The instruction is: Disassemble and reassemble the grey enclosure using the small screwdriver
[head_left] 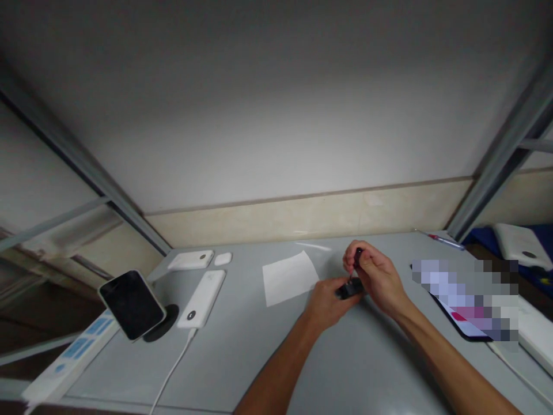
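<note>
My left hand (327, 305) is closed around a small black object (351, 288), holding it just above or on the grey table; its kind is too small to make out. In my right hand (380, 279) is a screwdriver (358, 256) with a dark handle, gripped between thumb and fingers. Its thin shaft points down and meets the top of the black object. My right fingers partly cover the handle. A sheet of white paper (289, 278) lies just left of both hands.
A phone on a stand (132, 304), white power banks (202, 298), a small white case (223, 259) and a power strip (71, 360) are at left. At right lie a phone with a blurred screen (464, 314) and a pen-like tool (447, 241). Metal posts (496, 144) flank the table.
</note>
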{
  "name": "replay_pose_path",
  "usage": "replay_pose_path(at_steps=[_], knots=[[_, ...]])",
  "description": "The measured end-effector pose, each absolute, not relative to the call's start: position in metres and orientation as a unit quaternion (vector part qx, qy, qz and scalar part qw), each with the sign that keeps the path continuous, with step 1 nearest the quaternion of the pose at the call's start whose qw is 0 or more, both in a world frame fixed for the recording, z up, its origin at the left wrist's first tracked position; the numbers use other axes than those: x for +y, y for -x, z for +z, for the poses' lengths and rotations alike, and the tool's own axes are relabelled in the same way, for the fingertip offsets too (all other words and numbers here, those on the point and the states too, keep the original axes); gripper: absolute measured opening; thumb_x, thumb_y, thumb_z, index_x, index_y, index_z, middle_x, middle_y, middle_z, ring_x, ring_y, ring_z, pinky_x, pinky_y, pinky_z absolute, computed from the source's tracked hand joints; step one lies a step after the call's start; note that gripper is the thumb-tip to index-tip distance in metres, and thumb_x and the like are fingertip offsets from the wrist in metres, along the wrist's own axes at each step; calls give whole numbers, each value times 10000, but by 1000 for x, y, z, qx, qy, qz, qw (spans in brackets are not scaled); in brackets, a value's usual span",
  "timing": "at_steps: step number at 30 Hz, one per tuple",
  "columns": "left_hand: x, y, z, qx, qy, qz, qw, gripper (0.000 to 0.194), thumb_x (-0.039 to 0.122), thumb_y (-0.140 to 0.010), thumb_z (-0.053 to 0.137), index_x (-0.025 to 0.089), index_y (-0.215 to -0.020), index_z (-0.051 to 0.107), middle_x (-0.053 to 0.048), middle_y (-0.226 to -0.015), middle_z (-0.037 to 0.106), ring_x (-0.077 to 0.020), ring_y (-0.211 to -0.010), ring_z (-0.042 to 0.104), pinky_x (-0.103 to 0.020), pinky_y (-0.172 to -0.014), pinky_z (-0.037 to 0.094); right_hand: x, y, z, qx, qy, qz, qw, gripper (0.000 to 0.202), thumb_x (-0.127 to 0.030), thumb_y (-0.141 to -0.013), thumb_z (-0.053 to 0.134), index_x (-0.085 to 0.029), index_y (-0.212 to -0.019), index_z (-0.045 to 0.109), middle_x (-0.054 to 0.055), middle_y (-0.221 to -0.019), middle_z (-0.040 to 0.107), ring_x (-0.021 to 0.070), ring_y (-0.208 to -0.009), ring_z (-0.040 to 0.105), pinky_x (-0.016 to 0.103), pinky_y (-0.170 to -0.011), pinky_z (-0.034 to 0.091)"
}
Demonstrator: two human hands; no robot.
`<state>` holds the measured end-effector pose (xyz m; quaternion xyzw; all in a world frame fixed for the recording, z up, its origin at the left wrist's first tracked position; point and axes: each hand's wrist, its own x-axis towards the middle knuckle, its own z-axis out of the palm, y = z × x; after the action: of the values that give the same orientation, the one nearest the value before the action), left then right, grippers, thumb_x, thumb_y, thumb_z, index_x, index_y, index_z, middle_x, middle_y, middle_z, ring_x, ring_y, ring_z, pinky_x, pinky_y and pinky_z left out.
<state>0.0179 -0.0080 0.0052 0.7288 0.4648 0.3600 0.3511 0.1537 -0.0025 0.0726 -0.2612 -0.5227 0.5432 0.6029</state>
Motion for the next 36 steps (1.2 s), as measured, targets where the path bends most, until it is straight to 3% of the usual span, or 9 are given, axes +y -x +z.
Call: replay_pose_path(at_steps=[6, 10, 13, 17, 19, 23, 26, 31, 36], knots=[[-7, -16, 1, 471, -728, 384, 317, 314, 388, -869, 757, 270, -1159, 785, -6, -1024, 807, -210, -889, 725, -292, -866, 557, -3, -171, 89, -484, 288, 522, 641, 368, -611, -964, 579, -250, -940, 643, -37, -652, 405, 141, -572, 376, 276, -547, 343], [-2, -15, -3, 497, -707, 402, 303, 279, 387, -854, 762, 248, -1092, 802, -29, -989, 808, -231, -875, 720, -322, -846, 565, -1, -180, 82, -680, 419, 339, 497, 283, -503, -966, 615, -239, -904, 698, 38, -810, 643, 207, -759, 581, 331, -712, 455], [0, -17, -2, 505, -686, 420, 314, 256, 380, -852, 749, 219, -1044, 804, -38, -941, 798, -228, -839, 705, -325, -809, 561, 3, -182, 73, -764, 457, 242, 385, 176, -372, -947, 629, -243, -855, 706, 60, -870, 703, 243, -812, 637, 366, -777, 473], [1, -18, -1, 492, -633, 468, 372, 264, 317, -817, 763, 201, -1053, 794, -39, -967, 799, -213, -860, 703, -314, -821, 556, 16, -194, 63, -726, 507, 190, 424, 226, -373, -974, 553, -225, -952, 723, 98, -957, 741, 264, -860, 669, 393, -813, 487], [4, -17, -2, 494, -574, 500, 420, 285, 349, -810, 773, 163, -1026, 789, -55, -929, 796, -200, -816, 702, -293, -762, 553, 25, -203, 58, -694, 533, 198, 443, 277, -423, -957, 567, -205, -986, 735, 113, -975, 749, 258, -837, 658, 394, -792, 491], [13, -8, -2, 482, -461, 560, 491, 473, 524, -762, 829, 114, -992, 775, -92, -923, 788, -188, -792, 698, -262, -699, 538, 36, -212, 43, -680, 526, 324, 396, 444, -496, -867, 673, -168, -1162, 725, 77, -880, 724, 196, -683, 571, 344, -648, 468], [17, -2, 1, 426, -370, 596, 571, 632, 566, -731, 860, 146, -1189, 742, -127, -1126, 776, -208, -884, 719, -272, -716, 557, 35, -209, 36, -692, 458, 407, 383, 597, -498, -858, 723, -197, -1365, 627, 28, -911, 697, 146, -657, 515, 287, -596, 436], [15, -1, 4, 350, -288, 587, 671, 611, 469, -746, 887, 140, -1237, 733, -162, -1228, 744, -195, -900, 718, -258, -721, 558, 32, -197, 34, -683, 394, 450, 419, 657, -402, -828, 793, -243, -1423, 566, 62, -1184, 690, 185, -902, 615, 302, -755, 513], [11, -3, 5, 338, -286, 548, 710, 540, 449, -792, 857, 124, -1204, 732, -137, -1089, 771, -155, -739, 692, -271, -684, 556, 34, -189, 30, -665, 399, 443, 449, 574, -383, -831, 772, -249, -1363, 603, 52, -1149, 702, 216, -981, 640, 353, -878, 522]])
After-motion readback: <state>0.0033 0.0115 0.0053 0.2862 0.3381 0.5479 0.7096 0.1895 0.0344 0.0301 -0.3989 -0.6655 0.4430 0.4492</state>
